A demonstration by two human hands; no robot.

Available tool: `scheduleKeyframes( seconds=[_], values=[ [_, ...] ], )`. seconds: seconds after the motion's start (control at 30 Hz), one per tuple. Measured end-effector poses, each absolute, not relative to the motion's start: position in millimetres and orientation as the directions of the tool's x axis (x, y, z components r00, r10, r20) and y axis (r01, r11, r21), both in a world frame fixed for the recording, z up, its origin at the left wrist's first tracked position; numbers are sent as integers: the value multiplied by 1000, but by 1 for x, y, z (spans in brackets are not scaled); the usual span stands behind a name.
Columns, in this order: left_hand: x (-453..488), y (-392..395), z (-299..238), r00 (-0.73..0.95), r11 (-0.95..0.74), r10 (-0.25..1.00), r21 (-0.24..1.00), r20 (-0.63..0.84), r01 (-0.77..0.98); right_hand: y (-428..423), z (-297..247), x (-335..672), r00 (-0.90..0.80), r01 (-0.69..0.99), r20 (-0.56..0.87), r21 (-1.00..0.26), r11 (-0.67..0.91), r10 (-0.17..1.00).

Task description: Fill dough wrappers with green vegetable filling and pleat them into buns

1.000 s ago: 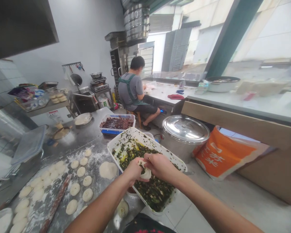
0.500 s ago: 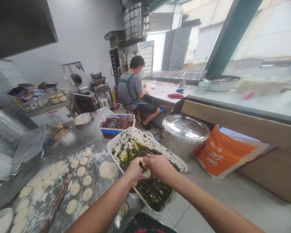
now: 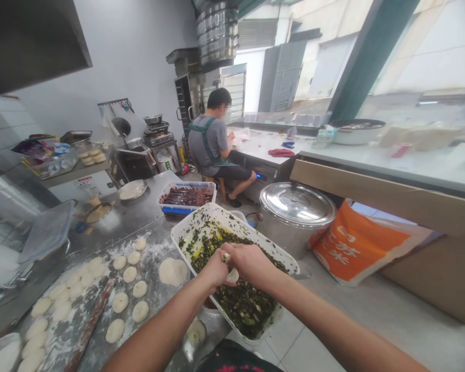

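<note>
Both my hands meet over a white tub point(image 3: 290, 262) of chopped green filling point(image 3: 248, 305). Between them is a filled bun point(image 3: 232, 275), its pale dough partly hidden by my fingers. My left hand point(image 3: 216, 269) cups the bun from the left. The fingers of my right hand point(image 3: 248, 262) close on the dough's upper edge. To the left, on the floured steel table point(image 3: 155, 232), lie a flat dough wrapper point(image 3: 173, 272), several round dough pieces point(image 3: 120, 302) and a rolling pin point(image 3: 91, 325).
Beyond the green filling stands a box of dark red filling point(image 3: 188, 195). A lidded steel pot point(image 3: 297, 204) and an orange sack point(image 3: 356, 245) are on the right. A person in an apron point(image 3: 213, 139) sits at the far counter. A flour bowl point(image 3: 3, 356) is at lower left.
My right hand has shifted slightly left, closer to my left hand. The dark filling visible in the dough's opening before is now covered by dough and fingers.
</note>
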State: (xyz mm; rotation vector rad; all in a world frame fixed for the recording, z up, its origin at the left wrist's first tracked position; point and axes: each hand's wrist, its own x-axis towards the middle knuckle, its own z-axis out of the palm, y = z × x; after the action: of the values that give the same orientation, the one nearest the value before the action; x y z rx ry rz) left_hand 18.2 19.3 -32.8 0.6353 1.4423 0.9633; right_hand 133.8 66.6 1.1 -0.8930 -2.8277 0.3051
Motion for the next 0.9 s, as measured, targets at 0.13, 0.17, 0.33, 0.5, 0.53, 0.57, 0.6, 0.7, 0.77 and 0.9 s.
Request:
scheduleKeyframes(
  seconds=[0.13, 0.17, 0.33, 0.5, 0.53, 0.57, 0.6, 0.7, 0.77, 0.9],
  values=[
    [11, 23, -34, -165, 533, 815, 830, -556, -164, 71, -3, 131, -822, 535, 78, -233, 812, 564],
    [10, 23, -35, -167, 535, 811, 826, -561, -176, 72, -5, 132, -810, 556, 70, -225, 800, 582],
    [14, 23, -39, -135, 481, 842, 841, -522, -246, 70, -7, 132, -731, 658, 49, -215, 722, 681],
    [21, 25, -42, -159, 448, 857, 861, -491, -242, 70, -8, 129, -794, 578, 55, -239, 780, 606],
    [21, 26, -41, -147, 452, 856, 857, -495, -249, 72, -8, 129, -794, 580, 49, -238, 779, 606],
    [20, 26, -39, -130, 457, 857, 851, -500, -260, 74, -9, 130, -786, 591, 42, -239, 770, 617],
    [19, 26, -37, -111, 461, 857, 845, -504, -272, 76, -9, 131, -774, 606, 38, -241, 758, 632],
    [13, 24, -28, -55, 476, 844, 791, -534, -385, 79, -7, 137, -730, 641, 66, -279, 715, 680],
    [11, 23, -25, -9, 470, 833, 715, -554, -517, 78, -4, 140, -706, 646, 94, -320, 693, 702],
    [13, 23, -32, -9, 403, 815, 579, -579, -709, 73, 1, 142, -709, 583, 82, -490, 648, 700]
  ],
)
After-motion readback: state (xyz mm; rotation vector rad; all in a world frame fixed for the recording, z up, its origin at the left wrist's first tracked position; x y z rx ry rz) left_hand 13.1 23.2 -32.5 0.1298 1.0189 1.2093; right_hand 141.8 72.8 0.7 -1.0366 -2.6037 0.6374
